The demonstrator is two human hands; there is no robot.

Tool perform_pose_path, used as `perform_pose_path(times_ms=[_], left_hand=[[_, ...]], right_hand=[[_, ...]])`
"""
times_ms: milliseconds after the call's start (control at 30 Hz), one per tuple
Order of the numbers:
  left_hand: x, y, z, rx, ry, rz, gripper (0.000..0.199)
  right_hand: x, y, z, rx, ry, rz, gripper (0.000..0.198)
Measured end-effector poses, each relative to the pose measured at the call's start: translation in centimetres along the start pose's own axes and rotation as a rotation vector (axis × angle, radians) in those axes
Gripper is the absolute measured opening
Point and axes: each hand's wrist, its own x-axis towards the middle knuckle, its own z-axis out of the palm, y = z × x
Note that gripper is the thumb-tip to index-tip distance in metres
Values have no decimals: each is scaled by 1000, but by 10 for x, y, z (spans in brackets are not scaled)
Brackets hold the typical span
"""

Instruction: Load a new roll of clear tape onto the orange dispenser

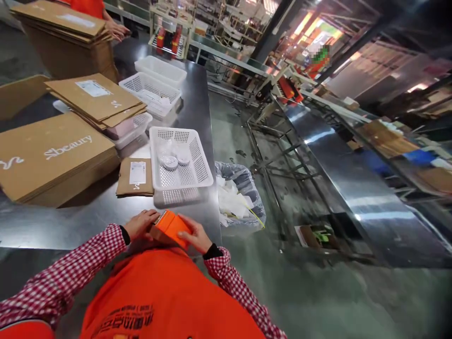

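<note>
Both hands (169, 230) grip orange box (170, 227); white basket (180, 157) beyond.

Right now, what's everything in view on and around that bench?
orange box: 1, orange, between both hands at the table's near edge
near basket: 1, white, perforated, holding small round white items
far baskets: 2, white, farther up the table
flat cartons: several stacks, brown, left side
small carton: 1, brown with white label, left of near basket
steel table: 1, grey
waste bin: 1, clear liner with white scraps, floor right of table
co-worker's hand: 1, far end
left hand: grip on box
right hand: grip on box
</note>
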Motion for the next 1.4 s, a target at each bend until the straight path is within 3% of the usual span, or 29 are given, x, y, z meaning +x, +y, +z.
perform_pose_path(times_ms=[200,300,367,533,700,867,1033,1167,1400], left_hand=[[-17,-2,-1,-169,89,-16,63],[-31,1,2,-659,292,-156,45],[-34,10,7,-967,355,-263,40],[-18,40,28,-1388,233,-365,54],[-9,44,35,-1650,192,-398,55],[-8,40,34,-1603,279,-479,51],[-6,30,32,-1316,503,-517,39],[-8,15,27,-1122,563,-534,33],[-19,-14,13,-1099,705,-614,38]], right_hand=[[7,10,13,-220,-99,-23,63],[6,11,10,-206,-117,-16,64],[5,12,7,-182,-123,-5,65],[5,15,4,-236,-161,-9,66],[8,12,1,-285,-217,2,70],[10,7,0,-218,-259,-10,65],[20,-2,1,-331,-307,-49,53],[30,-20,8,-418,-325,-6,56],[30,-33,6,-456,-286,87,55]])
